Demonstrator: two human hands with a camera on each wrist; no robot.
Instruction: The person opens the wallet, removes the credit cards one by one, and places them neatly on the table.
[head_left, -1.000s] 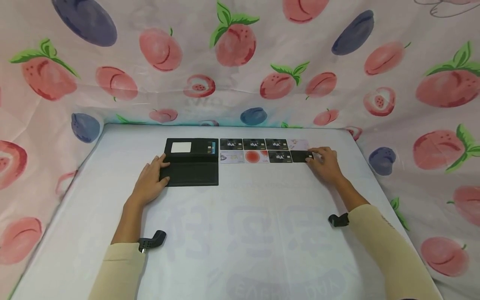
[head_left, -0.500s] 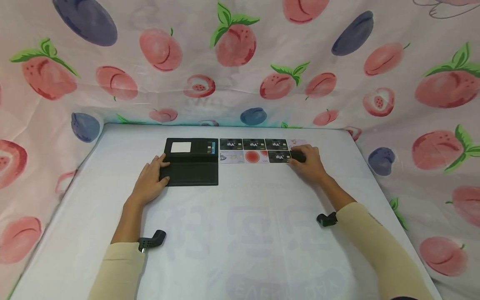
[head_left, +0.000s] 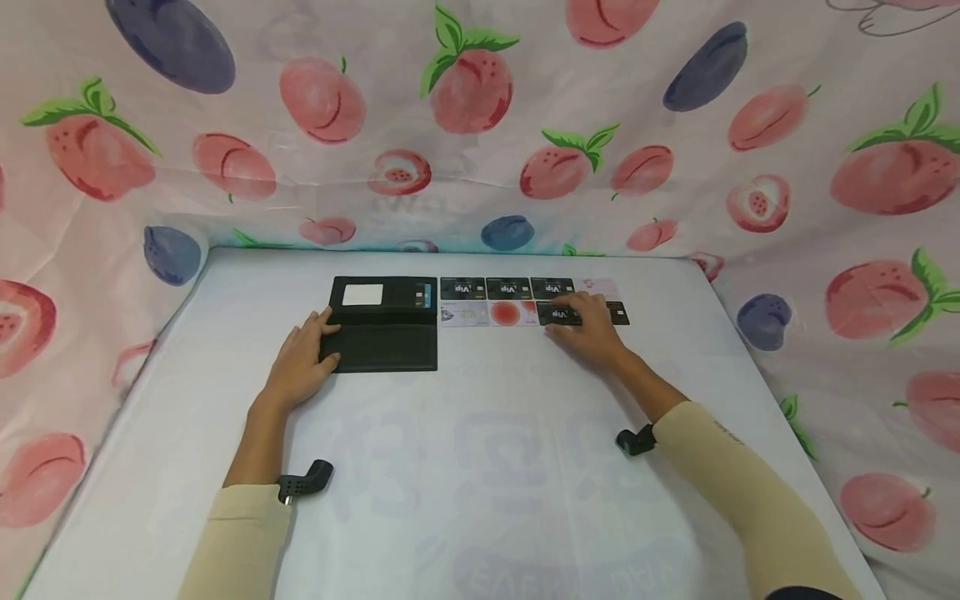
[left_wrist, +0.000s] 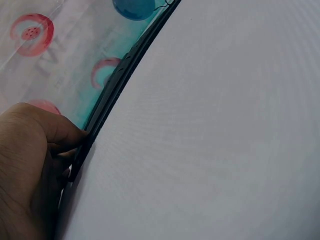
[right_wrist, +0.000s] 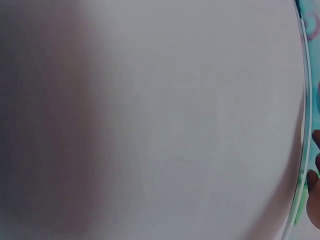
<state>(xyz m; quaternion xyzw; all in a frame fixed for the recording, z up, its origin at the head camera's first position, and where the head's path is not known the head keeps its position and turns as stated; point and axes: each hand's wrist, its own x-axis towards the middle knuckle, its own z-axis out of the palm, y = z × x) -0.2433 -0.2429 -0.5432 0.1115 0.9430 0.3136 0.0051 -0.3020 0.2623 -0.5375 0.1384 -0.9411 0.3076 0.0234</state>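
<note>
An unfolded black wallet [head_left: 384, 347] lies flat, with a white panel in its far half. My left hand [head_left: 296, 362] rests on its left edge; the left wrist view shows the thumb [left_wrist: 70, 131] against the dark rim. To the right of the wallet, cards lie in two rows. My right hand [head_left: 592, 329] reaches over the black "Vip" card [head_left: 558, 315] of the near row, fingertips and thumb at its far and near edges. It partly covers a plain black card [head_left: 618, 313]. In the right wrist view only a few fingers [right_wrist: 312, 180] show at the edge.
Beside it in the near row lie a red-patterned card [head_left: 513, 313] and a pale card [head_left: 465, 314]. The far row has several black cards [head_left: 462, 288] and a pink one [head_left: 597, 287]. A fruit-print cloth [head_left: 450, 192] hangs behind the white table [head_left: 480, 467].
My right hand has moved left along the near row, from the plain black card to the "Vip" card beside it, uncovering the black card's right end. The left hand has stayed at the wallet.
</note>
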